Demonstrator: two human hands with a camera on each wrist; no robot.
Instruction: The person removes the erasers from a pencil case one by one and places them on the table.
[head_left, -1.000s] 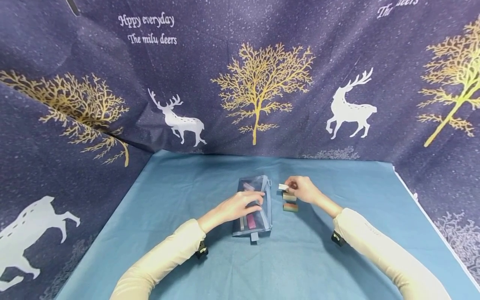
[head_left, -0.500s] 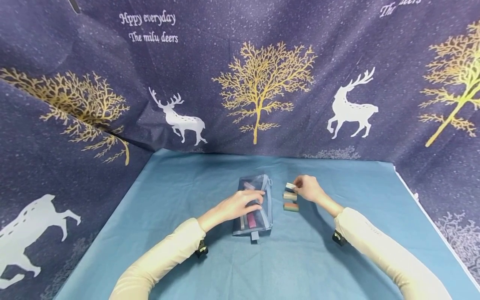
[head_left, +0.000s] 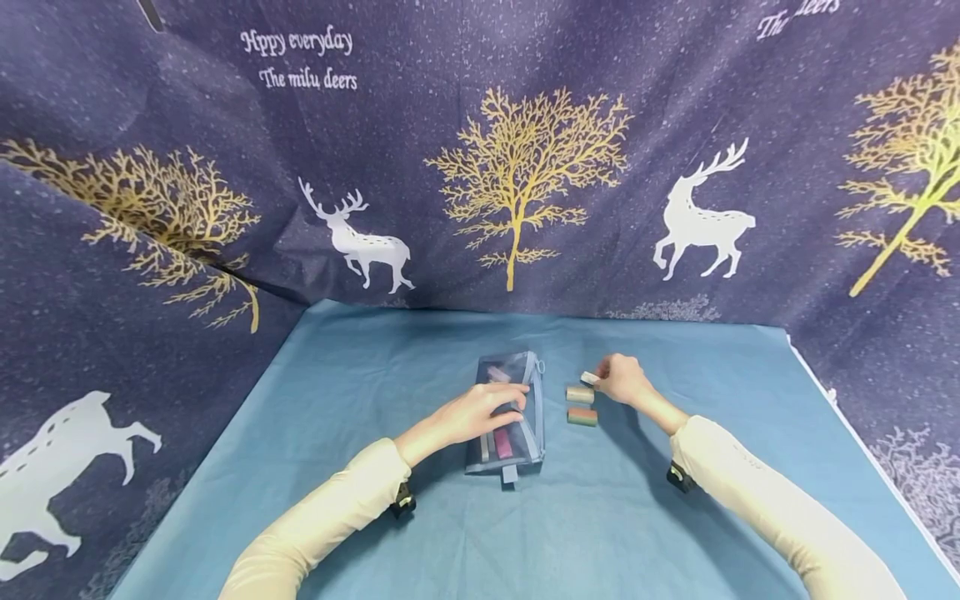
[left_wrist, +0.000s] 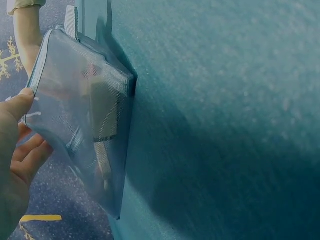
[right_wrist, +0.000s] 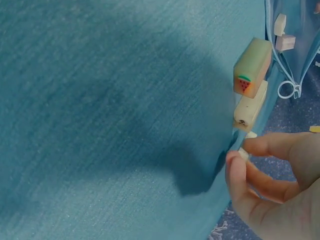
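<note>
My left hand (head_left: 480, 408) pinches the opening edge of a blue-grey mesh zipper pouch (left_wrist: 65, 100), thumb on one side and fingers on the other. Through the mesh show a pink piece (head_left: 502, 442) and pale blocks. Between right thumb and fingertips, my right hand (head_left: 621, 379) holds a small white eraser (head_left: 590, 378), mostly covered by the fingers in the right wrist view. Just nearer than that hand, a cream eraser (head_left: 580, 395) lies on the cloth. A green and orange eraser (right_wrist: 252, 67) with a watermelon print lies beside it.
A blue cloth (head_left: 360, 358) covers the table, with a dark curtain (head_left: 420, 67) printed with deer and trees hanging behind and at the sides. The pouch's zipper ring (right_wrist: 286, 90) points toward the far side. A fabric tab (head_left: 509, 474) sticks out at its near end.
My right hand has moved to the right with the white eraser, away from the pouch, and lowered it behind the cream eraser. My left hand has stayed on the pouch.
</note>
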